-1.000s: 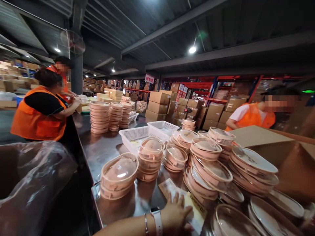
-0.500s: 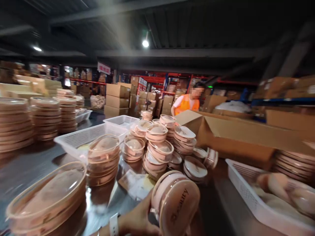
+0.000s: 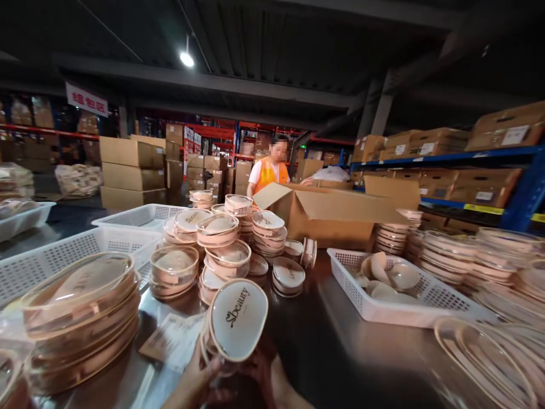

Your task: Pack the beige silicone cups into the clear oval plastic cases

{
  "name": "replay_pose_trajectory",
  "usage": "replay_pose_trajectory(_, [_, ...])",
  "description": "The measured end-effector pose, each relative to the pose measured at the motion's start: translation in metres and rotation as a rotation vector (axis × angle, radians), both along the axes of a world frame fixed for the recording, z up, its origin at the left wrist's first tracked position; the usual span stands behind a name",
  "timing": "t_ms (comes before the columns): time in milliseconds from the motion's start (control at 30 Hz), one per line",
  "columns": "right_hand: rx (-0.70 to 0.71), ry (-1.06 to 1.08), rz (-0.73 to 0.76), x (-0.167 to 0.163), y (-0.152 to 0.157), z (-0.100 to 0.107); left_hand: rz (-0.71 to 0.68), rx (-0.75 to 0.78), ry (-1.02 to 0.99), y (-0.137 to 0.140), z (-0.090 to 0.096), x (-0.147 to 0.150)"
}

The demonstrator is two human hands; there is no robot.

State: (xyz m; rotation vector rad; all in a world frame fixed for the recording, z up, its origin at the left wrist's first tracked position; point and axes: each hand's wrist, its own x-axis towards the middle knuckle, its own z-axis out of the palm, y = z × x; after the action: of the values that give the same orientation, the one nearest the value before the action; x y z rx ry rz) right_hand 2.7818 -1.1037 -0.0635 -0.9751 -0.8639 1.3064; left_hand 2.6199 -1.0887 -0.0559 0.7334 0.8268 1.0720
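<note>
My left hand (image 3: 202, 369) is wrapped round the left side of a small stack of oval pink boxes (image 3: 239, 321), tilted so the pale printed face reading "beauty" shows. Under its lower right edge is my right hand (image 3: 261, 368), its fingers bent against the stack and partly in shadow. Just beyond lies a printed paper sheet (image 3: 181, 338) on the dark metal table. More oval boxes with clear lids stand in piles (image 3: 225, 255) ahead, and a taller stack (image 3: 85, 318) rises at my left.
A white perforated basket (image 3: 366, 304) with loose pale pieces stands at right, beside further box stacks (image 3: 447, 255). White baskets (image 3: 140, 216) are at left. Behind is an open carton (image 3: 336, 216), with a person in an orange vest (image 3: 269, 173) beyond it.
The view has swung right, bringing the right-hand basket and stacks further in. The held boxes now sit lower left in the picture, and my right hand shows clearly beside them.
</note>
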Motion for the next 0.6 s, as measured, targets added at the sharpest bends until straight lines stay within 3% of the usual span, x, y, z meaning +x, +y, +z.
replay_pose_trajectory(233, [-0.042,-0.021,0.014,-0.003,-0.006,0.003,0.035,-0.111,-0.032,-0.001,0.023,-0.004])
replay_pose_trajectory(400, [-0.087,0.082,-0.029,0.000,-0.005,-0.001,0.074,-0.082,0.070,-0.004,0.012,0.000])
replay_pose_trajectory(500, [-0.109,0.074,-0.157,0.002,-0.004,0.002,0.211,0.283,0.255,0.000,0.001,-0.006])
replay_pose_trajectory(600, [-0.145,0.072,-0.105,0.002,-0.008,0.009,0.365,0.870,0.698,0.002,0.003,-0.023])
